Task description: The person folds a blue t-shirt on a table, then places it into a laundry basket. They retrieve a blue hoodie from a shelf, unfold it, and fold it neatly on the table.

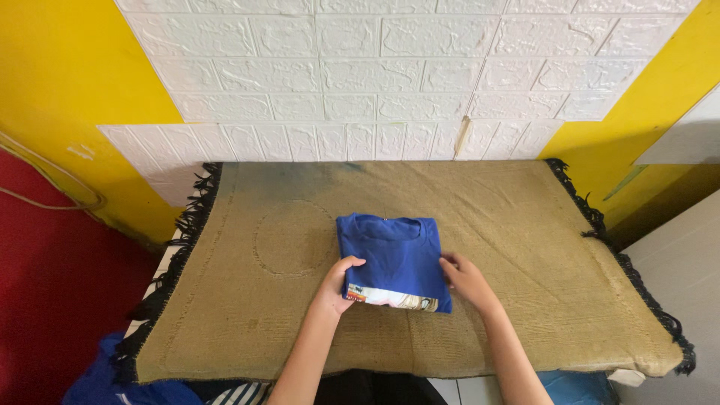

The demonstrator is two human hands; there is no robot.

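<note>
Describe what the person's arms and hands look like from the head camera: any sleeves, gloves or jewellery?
Both forearms come up from the bottom edge, bare, with no sleeves in view. The left hand and right hand are bare too: no gloves, and no rings, watch or bracelets visible. Fingers are slim, and the nails look short and unpainted.
</note>
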